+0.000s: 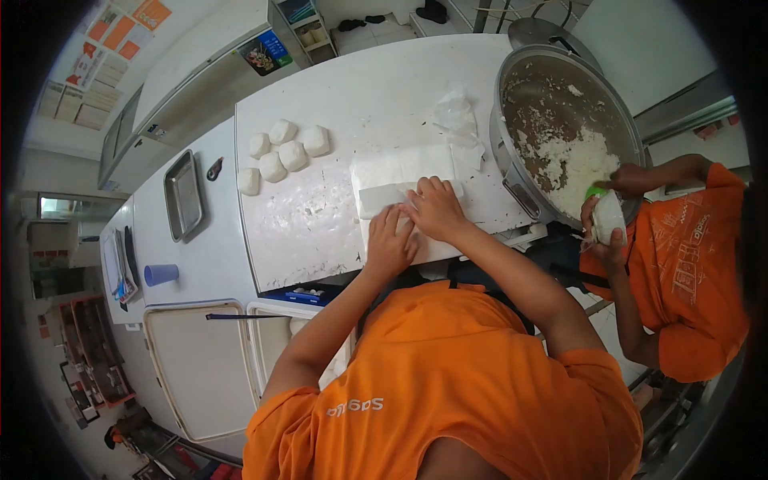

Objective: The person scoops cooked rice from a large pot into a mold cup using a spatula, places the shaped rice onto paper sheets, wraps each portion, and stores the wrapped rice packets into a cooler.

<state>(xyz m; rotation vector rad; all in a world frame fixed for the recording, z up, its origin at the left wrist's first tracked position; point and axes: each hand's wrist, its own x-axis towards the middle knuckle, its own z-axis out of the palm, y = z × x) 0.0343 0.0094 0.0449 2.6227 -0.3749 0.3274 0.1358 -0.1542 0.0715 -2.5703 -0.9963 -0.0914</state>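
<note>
A flat white sheet, of paper or thin plastic, lies on the worktop in front of me. Its near part is folded over into a long white band, and whatever may be inside cannot be seen. My left hand grips the near edge of this band with bent fingers. Just to the right, my right hand presses over the band, fingers curled onto it. The two thumbs come close together at the middle. Several white wrapped bundles sit grouped at the left of the worktop.
At right stands a large metal pot holding white rice. A co-worker beside it holds a green-handled scoop and a white bag. Crumpled clear plastic lies near the pot. Leftward are a metal tray and a blue cup.
</note>
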